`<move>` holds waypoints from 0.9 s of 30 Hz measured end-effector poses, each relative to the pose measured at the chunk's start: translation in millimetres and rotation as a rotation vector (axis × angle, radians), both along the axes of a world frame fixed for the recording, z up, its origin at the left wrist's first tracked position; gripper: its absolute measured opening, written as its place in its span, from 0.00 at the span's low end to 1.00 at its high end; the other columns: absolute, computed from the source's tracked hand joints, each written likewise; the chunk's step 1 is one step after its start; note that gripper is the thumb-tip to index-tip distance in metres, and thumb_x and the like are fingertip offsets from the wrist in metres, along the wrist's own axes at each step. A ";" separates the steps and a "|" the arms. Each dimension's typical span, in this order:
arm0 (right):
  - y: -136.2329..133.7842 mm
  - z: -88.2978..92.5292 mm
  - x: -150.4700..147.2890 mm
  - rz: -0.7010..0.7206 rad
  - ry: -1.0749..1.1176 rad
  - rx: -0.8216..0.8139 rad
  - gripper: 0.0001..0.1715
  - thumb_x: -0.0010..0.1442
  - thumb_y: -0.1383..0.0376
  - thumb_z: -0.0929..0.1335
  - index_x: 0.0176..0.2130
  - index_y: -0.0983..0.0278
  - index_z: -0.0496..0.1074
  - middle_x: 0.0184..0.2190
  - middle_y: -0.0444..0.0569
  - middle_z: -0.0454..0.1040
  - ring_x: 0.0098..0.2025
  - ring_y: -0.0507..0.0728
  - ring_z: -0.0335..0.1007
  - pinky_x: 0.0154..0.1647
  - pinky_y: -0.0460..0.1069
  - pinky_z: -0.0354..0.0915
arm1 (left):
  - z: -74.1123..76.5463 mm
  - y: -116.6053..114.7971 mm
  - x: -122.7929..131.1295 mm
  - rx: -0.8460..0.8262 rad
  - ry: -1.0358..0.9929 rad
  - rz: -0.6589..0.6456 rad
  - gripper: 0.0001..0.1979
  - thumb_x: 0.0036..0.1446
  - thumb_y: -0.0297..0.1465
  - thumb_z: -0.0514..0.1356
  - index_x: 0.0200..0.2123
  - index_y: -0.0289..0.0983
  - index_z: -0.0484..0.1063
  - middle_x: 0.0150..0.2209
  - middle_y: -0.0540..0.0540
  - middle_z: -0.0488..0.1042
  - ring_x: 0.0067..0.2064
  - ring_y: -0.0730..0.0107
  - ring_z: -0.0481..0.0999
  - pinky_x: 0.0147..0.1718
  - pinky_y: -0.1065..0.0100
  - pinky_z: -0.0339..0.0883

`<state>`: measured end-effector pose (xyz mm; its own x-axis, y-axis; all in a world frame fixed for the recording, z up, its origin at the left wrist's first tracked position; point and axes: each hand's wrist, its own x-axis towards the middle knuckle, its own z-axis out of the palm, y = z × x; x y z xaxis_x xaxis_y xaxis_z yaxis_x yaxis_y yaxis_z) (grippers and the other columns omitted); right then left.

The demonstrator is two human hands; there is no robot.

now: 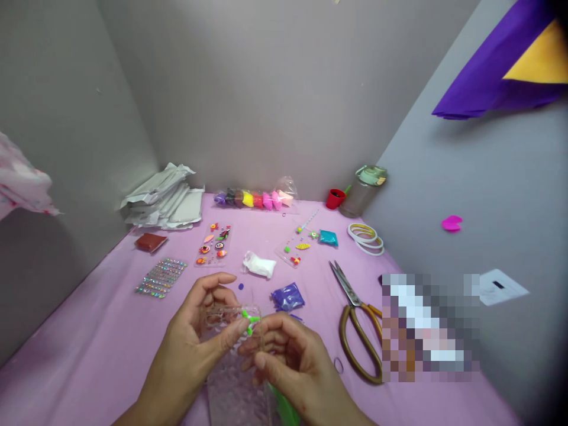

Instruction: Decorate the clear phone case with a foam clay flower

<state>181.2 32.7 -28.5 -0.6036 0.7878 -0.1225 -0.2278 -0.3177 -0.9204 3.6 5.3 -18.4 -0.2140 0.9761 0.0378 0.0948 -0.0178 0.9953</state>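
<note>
L hand (195, 325) and R hand (288, 370) both in narrow pinch on clear textured plastic sheet (233, 381), green bits (248, 319) on it between hands, low center. Big scissors (355, 319) just right of R hand, on pink cloth (89, 361).

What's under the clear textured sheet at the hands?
Pink tablecloth shows through the clear sheet; a green piece pokes out at its edge. The part under the hands is covered.

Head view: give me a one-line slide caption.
Left hand and right hand hold a small lime-green piece over clear textured plastic on a pink-covered table, scissors nearby.
</note>
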 end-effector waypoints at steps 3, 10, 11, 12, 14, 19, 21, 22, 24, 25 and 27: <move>-0.1 0.1 0.0 -0.002 -0.009 0.017 0.15 0.56 0.58 0.77 0.39 0.64 0.74 0.33 0.45 0.75 0.34 0.50 0.69 0.34 0.44 0.67 | -0.7 0.7 -0.1 -0.005 -0.010 0.006 0.20 0.59 0.36 0.65 0.52 0.51 0.63 0.35 0.57 0.68 0.38 0.70 0.70 0.41 0.68 0.62; 1.6 -0.3 0.8 0.002 0.018 -0.001 0.14 0.56 0.60 0.77 0.39 0.63 0.74 0.34 0.46 0.76 0.34 0.50 0.71 0.34 0.44 0.67 | 1.0 -3.1 -1.8 -0.027 -0.061 -0.022 0.20 0.60 0.40 0.65 0.53 0.49 0.62 0.37 0.55 0.68 0.40 0.67 0.70 0.42 0.66 0.62; 1.4 -0.4 0.7 0.000 0.022 -0.002 0.13 0.56 0.61 0.77 0.39 0.63 0.74 0.33 0.46 0.76 0.34 0.50 0.71 0.34 0.44 0.67 | 1.0 -3.1 -1.8 -0.022 -0.052 -0.020 0.20 0.60 0.40 0.65 0.53 0.49 0.62 0.37 0.54 0.68 0.40 0.67 0.70 0.42 0.66 0.62; 1.1 -0.5 0.6 -0.001 0.024 -0.001 0.13 0.56 0.61 0.77 0.39 0.63 0.75 0.34 0.46 0.76 0.34 0.50 0.71 0.34 0.44 0.67 | 0.8 -2.7 -1.8 -0.018 -0.041 -0.019 0.20 0.60 0.40 0.65 0.53 0.50 0.62 0.37 0.55 0.68 0.40 0.67 0.70 0.43 0.66 0.61; 0.4 -0.4 0.4 0.004 0.027 0.006 0.13 0.57 0.61 0.76 0.40 0.63 0.75 0.34 0.46 0.76 0.34 0.50 0.71 0.34 0.44 0.67 | 0.0 -1.3 -1.6 -0.017 -0.018 -0.008 0.20 0.60 0.38 0.65 0.52 0.50 0.62 0.37 0.55 0.68 0.40 0.68 0.70 0.44 0.66 0.61; 0.2 0.2 0.3 0.006 0.015 0.010 0.13 0.57 0.60 0.76 0.40 0.64 0.75 0.34 0.46 0.75 0.34 0.51 0.71 0.35 0.45 0.68 | 0.3 -0.4 -0.9 -0.019 0.001 0.002 0.20 0.60 0.37 0.65 0.52 0.51 0.62 0.37 0.56 0.68 0.40 0.68 0.70 0.43 0.67 0.62; 0.6 0.1 0.4 0.006 0.005 0.017 0.13 0.57 0.60 0.76 0.40 0.64 0.75 0.35 0.46 0.76 0.35 0.51 0.71 0.35 0.45 0.68 | 1.9 -1.4 -0.7 -0.019 -0.003 -0.003 0.21 0.60 0.38 0.65 0.53 0.51 0.62 0.37 0.55 0.68 0.41 0.68 0.69 0.43 0.68 0.62; 0.8 0.1 0.4 0.004 -0.001 0.024 0.13 0.57 0.60 0.76 0.40 0.64 0.74 0.35 0.47 0.76 0.36 0.51 0.71 0.36 0.45 0.68 | 2.8 -1.8 -0.6 -0.017 -0.001 -0.002 0.22 0.59 0.38 0.65 0.53 0.51 0.62 0.38 0.55 0.68 0.41 0.68 0.69 0.43 0.68 0.62; 1.0 0.5 0.2 0.000 -0.018 0.049 0.13 0.57 0.60 0.75 0.40 0.64 0.74 0.35 0.47 0.76 0.35 0.51 0.71 0.35 0.45 0.68 | 3.9 -2.2 0.0 -0.009 0.014 0.009 0.22 0.59 0.38 0.66 0.53 0.51 0.62 0.38 0.55 0.67 0.42 0.67 0.69 0.44 0.68 0.62; 1.0 1.0 0.1 -0.003 -0.032 0.065 0.13 0.57 0.60 0.75 0.39 0.64 0.74 0.35 0.47 0.76 0.35 0.51 0.71 0.34 0.45 0.68 | 3.9 -2.2 0.4 -0.003 0.025 0.015 0.22 0.59 0.38 0.66 0.53 0.51 0.62 0.38 0.55 0.67 0.43 0.67 0.69 0.44 0.68 0.62; 0.7 2.5 -0.1 -0.006 -0.064 0.101 0.13 0.58 0.60 0.75 0.39 0.64 0.74 0.34 0.47 0.76 0.34 0.52 0.71 0.33 0.45 0.68 | 2.8 -1.8 1.2 -0.002 0.036 0.014 0.22 0.59 0.37 0.66 0.53 0.50 0.62 0.38 0.54 0.67 0.43 0.67 0.69 0.45 0.68 0.61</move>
